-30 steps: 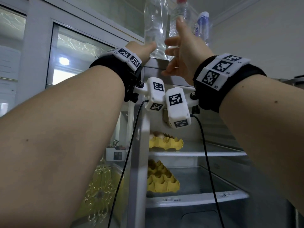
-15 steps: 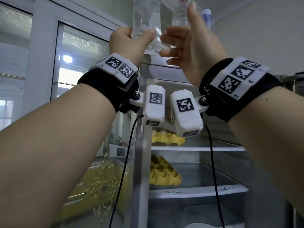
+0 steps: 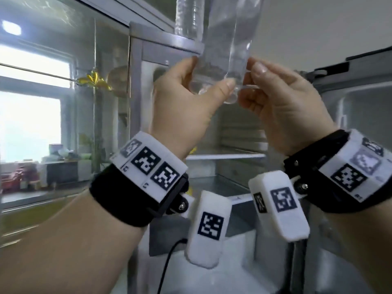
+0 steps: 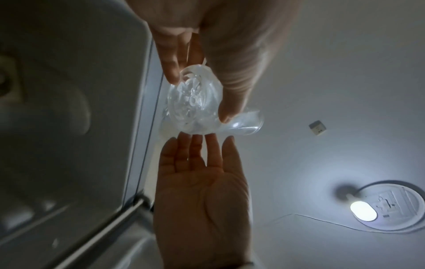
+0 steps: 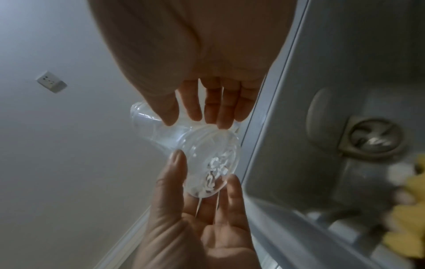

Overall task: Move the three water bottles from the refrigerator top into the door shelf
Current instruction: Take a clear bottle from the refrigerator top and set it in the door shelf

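A clear water bottle [image 3: 224, 49] hangs tilted in the air, in front of the refrigerator top [image 3: 161, 41]. My left hand [image 3: 207, 81] grips its base, thumb across the front and fingers behind. From below, the left wrist view shows the ribbed base [image 4: 193, 102] pinched by the left hand [image 4: 198, 94]. My right hand [image 3: 252, 81] touches the bottle's right side with straight fingertips; its palm [image 4: 202, 191] faces the base. In the right wrist view the right hand [image 5: 202, 112] rests on the bottle [image 5: 207, 151]. A second clear bottle [image 3: 187, 18] stands on the refrigerator top. No third bottle is in view.
The refrigerator stands open with glass shelves [image 3: 224, 155] inside and yellow egg trays [image 5: 409, 236]. The open door [image 3: 360, 102] is at the right, its shelf out of view. A glass cabinet and window [image 3: 31, 102] are on the left. A ceiling lamp [image 4: 363, 211] shines overhead.
The left hand closed round the front bottle, lifted it off the refrigerator top and brought it down and to the right. The right hand came in beside it and touches it.
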